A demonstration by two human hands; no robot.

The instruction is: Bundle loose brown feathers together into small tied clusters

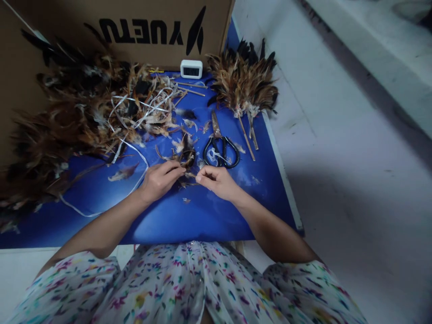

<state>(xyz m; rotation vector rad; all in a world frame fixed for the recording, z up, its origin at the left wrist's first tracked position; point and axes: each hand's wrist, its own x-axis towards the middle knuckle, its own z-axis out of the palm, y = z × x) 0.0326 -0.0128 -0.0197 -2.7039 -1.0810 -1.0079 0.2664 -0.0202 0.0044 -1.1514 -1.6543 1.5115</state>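
Small feather bunch [189, 174] between our two hands over the blue table [158, 227], left hand [161, 179] and right hand [216, 181] pinching its ends, palms down, our forearms angled inward, scissors [219, 143] just beyond our right hand.

A single camera, worn on the person's head, looks forward and steeply down over the chest. The person's floral garment [189, 292] fills the bottom edge, closest to the lens. From the lower corners, both forearms reach away to the left hand [162, 180] and right hand [218, 180], near the centre and within arm's reach. The view is wide, taking in much of a blue table [202, 222], its near edge crossing low. Farther off, a cardboard box [162, 10] blocks the upper left; a pale surface [340, 189] fills the right.
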